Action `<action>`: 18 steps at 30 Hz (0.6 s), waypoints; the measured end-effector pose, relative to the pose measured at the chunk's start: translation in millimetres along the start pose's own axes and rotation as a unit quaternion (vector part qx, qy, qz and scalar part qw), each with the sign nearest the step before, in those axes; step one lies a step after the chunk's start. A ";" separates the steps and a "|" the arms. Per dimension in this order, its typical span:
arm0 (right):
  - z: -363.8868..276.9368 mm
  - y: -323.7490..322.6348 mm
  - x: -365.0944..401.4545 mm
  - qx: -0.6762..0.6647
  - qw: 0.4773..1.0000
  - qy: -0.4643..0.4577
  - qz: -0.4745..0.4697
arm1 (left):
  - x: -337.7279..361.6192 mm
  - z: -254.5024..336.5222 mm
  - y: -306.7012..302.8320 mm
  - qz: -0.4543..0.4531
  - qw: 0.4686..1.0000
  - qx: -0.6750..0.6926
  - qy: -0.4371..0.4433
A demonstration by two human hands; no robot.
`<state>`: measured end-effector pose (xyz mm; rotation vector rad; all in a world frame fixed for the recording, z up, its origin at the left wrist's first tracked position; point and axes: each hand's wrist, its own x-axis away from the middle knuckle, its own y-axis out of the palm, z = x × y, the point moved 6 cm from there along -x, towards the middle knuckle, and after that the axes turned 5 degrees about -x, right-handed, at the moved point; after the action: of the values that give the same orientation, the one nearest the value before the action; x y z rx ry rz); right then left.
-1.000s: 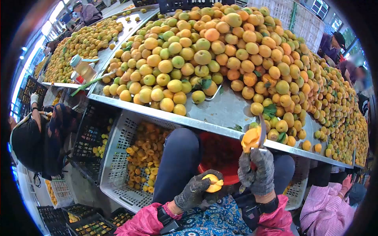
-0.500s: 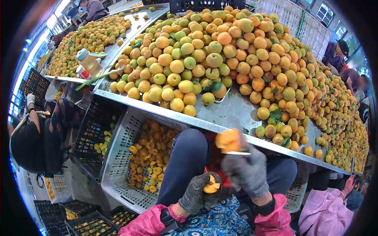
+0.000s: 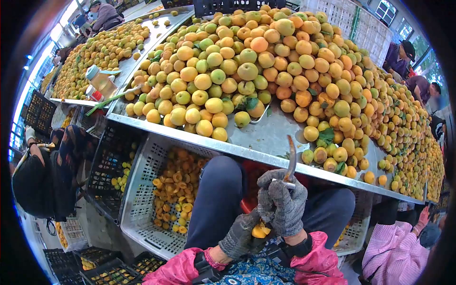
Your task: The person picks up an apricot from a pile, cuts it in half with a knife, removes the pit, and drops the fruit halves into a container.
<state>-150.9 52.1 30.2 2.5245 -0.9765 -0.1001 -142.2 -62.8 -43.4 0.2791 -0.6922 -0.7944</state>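
Both my hands wear grey knit gloves and meet above my lap. My left hand point(image 3: 239, 234) is closed around a cut orange-yellow apricot point(image 3: 260, 231), mostly hidden by the fingers. Touching it from the right is my right hand point(image 3: 286, 205), its fingers wrapped round a small curved knife point(image 3: 291, 159) whose blade points up. Just beyond the hands, the metal table point(image 3: 259, 137) carries a big heap of whole apricots point(image 3: 247, 71), green to orange. Beside my left knee, a white perforated crate point(image 3: 137, 199) holds halved apricots point(image 3: 175, 185).
A black crate point(image 3: 102, 175) with some greenish fruit stands left of the white one. A bottle point(image 3: 100, 80) and a long green stalk point(image 3: 107, 102) lie near the table's corner. People sit at left point(image 3: 38, 175) and right point(image 3: 396, 249); others stand behind the heap.
My right hand has come down and inward to meet the left. The orange apricot piece raised at its fingers is gone from there, and the curved blade now shows pointing up.
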 end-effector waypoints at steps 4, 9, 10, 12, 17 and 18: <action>26.0 -38.0 -15.1 -0.216 0.964 0.154 0.026 | -2.8 -17.5 2.2 -0.127 0.978 0.110 -0.120; 19.0 -61.5 -14.6 -0.107 0.987 0.098 0.063 | -27.2 6.6 22.7 -0.146 0.880 -0.392 0.225; 9.5 -59.4 -12.5 -0.047 0.997 0.036 0.057 | -29.8 4.8 34.0 -0.149 0.879 -0.394 0.223; 3.6 -67.0 -13.2 0.004 0.998 -0.024 0.065 | -39.1 -31.0 37.1 0.000 0.967 0.203 -0.155; 17.8 -94.7 -25.1 -0.095 0.987 0.044 0.124 | -49.4 -32.2 29.3 -0.120 0.979 0.098 -0.132; 27.3 -96.5 -29.1 -0.222 0.964 0.109 0.099 | -46.2 -33.5 35.6 -0.203 0.949 0.135 -0.198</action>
<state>-118.2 124.9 -37.2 1.9740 -0.9852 0.0183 -123.1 -5.4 -72.9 0.5308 -1.1490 -1.1674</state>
